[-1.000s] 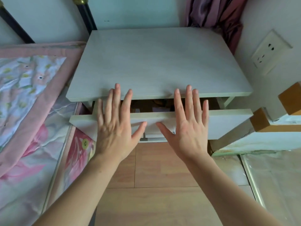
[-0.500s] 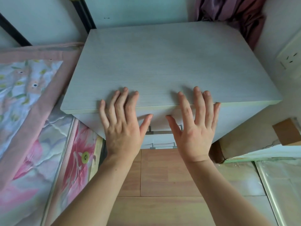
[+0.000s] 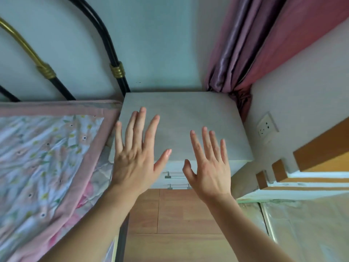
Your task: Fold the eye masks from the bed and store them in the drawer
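Observation:
A pale grey bedside cabinet [image 3: 188, 114] stands between the bed and the wall. Its top drawer [image 3: 174, 167] is pushed in, flush with the front, and a metal handle [image 3: 173, 175] shows below it. My left hand [image 3: 136, 154] and my right hand [image 3: 209, 163] hover in front of the cabinet, apart from it, fingers spread and holding nothing. No eye mask is in view; the drawer's inside is hidden.
The bed [image 3: 47, 157] with a floral quilt and pink border lies at the left, under a black and gold metal headboard [image 3: 117, 70]. Pink curtains [image 3: 245, 44] hang at the back right. A wall socket [image 3: 266, 126] and wooden trim [image 3: 311, 157] sit at the right. Wooden floor [image 3: 179, 214] lies below.
The drawer went from partly open to shut under both palms. My hands have since lifted off the front and the view has pulled back and upward.

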